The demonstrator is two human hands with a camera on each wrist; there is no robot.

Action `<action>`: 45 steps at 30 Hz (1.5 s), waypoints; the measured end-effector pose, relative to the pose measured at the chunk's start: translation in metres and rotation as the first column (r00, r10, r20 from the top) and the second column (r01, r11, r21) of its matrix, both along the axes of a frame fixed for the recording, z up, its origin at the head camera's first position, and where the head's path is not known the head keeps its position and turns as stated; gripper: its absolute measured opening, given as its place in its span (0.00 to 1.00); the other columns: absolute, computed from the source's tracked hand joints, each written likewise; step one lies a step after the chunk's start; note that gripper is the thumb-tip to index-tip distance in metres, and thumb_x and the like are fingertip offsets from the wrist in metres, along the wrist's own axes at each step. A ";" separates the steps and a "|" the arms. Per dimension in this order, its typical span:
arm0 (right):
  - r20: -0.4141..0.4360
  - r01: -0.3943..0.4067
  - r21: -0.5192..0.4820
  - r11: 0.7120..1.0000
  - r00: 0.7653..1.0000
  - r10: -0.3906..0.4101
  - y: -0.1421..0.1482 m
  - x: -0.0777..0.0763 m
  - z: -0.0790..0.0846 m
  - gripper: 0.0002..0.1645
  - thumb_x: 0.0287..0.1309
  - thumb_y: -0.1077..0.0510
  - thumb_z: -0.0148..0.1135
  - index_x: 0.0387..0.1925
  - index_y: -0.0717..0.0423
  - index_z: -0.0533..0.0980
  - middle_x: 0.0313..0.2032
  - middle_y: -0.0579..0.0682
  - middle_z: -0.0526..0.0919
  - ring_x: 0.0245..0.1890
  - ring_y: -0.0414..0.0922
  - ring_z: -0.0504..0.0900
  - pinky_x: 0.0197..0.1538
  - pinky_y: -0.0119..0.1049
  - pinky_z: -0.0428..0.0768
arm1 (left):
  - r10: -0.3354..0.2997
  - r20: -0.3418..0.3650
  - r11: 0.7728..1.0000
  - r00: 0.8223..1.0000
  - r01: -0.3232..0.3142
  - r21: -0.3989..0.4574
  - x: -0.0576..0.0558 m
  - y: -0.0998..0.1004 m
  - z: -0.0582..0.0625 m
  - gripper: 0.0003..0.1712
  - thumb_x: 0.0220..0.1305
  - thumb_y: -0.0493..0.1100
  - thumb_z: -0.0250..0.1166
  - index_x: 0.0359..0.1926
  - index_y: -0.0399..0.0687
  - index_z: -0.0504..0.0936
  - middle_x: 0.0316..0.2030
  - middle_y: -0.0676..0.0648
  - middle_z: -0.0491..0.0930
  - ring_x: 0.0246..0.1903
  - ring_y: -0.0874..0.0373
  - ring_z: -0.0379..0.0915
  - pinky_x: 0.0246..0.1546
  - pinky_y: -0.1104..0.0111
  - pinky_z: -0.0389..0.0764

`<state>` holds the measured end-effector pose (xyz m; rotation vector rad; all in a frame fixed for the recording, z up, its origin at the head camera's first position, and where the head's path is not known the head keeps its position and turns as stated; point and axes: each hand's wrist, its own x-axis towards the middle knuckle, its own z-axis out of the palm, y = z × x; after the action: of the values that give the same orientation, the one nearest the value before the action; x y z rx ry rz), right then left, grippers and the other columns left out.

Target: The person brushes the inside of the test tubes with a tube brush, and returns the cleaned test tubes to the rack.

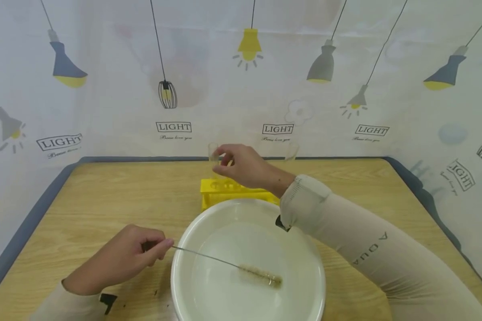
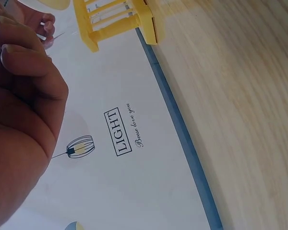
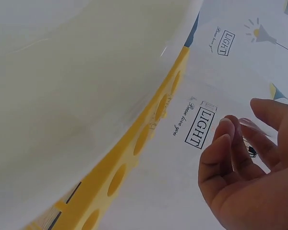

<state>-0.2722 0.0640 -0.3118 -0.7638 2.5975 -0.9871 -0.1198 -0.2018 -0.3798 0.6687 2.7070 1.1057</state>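
My left hand (image 1: pixel 124 258) pinches the thin wire handle of a test tube brush (image 1: pixel 261 276) between thumb and fingers. The brush's tan bristles lie inside a white basin (image 1: pixel 177 272), low over its bottom. Beyond the basin, my right hand (image 1: pixel 245 165) holds a clear test tube (image 1: pixel 212 148) near its upper part, over the left end of a yellow test tube rack (image 1: pixel 209 186). In the right wrist view the glass (image 3: pixel 252 125) shows between thumb and fingers. The basin and right hand hide part of the rack.
Another clear tube (image 1: pixel 292 151) stands slightly tilted toward the rack's right end. The wooden table (image 1: pixel 116 196) runs back to a wall cloth (image 1: pixel 217 89) printed with lamps. My right sleeve (image 1: pixel 345 227) crosses above the basin's right rim.
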 end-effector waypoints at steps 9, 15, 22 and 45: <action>-0.042 0.000 -0.033 0.999 0.999 -0.002 0.001 0.001 0.002 0.14 0.66 0.50 0.65 0.51 0.46 0.79 0.42 0.45 0.81 0.40 0.46 0.80 0.36 0.32 0.83 | -0.006 -0.003 1.000 1.000 0.006 0.008 0.001 0.002 0.001 0.21 0.74 0.52 0.58 0.21 0.57 0.76 0.15 0.64 0.67 0.15 0.72 0.59 0.13 0.74 0.66; -0.096 0.027 -0.099 0.995 0.995 -0.036 0.005 0.004 0.010 0.11 0.65 0.48 0.66 0.47 0.44 0.80 0.40 0.43 0.81 0.40 0.45 0.80 0.39 0.33 0.83 | -0.003 0.003 1.000 1.000 0.003 0.000 0.002 0.003 0.002 0.21 0.75 0.53 0.57 0.22 0.57 0.76 0.15 0.63 0.67 0.15 0.72 0.58 0.13 0.74 0.66; -0.189 0.029 -0.313 0.949 0.978 -0.092 0.024 0.026 0.021 0.08 0.67 0.49 0.64 0.43 0.45 0.78 0.43 0.41 0.82 0.43 0.39 0.81 0.46 0.33 0.83 | -0.007 -0.006 1.000 1.000 0.007 -0.007 0.002 0.004 0.003 0.20 0.76 0.50 0.57 0.22 0.57 0.77 0.15 0.63 0.68 0.15 0.72 0.58 0.13 0.74 0.66; -0.717 -0.168 -0.315 0.934 0.687 -0.118 0.124 0.118 -0.001 0.18 0.64 0.62 0.65 0.54 0.63 0.78 0.36 0.48 0.81 0.39 0.42 0.80 0.51 0.23 0.78 | -0.017 -0.060 1.000 0.998 0.018 0.017 0.002 0.000 0.002 0.17 0.76 0.43 0.55 0.26 0.58 0.76 0.19 0.62 0.71 0.17 0.71 0.61 0.16 0.74 0.69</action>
<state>-0.1541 0.1877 -0.3130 -1.5717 3.0546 -1.3972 -0.1179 -0.2017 -0.3783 0.7390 2.7383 1.1248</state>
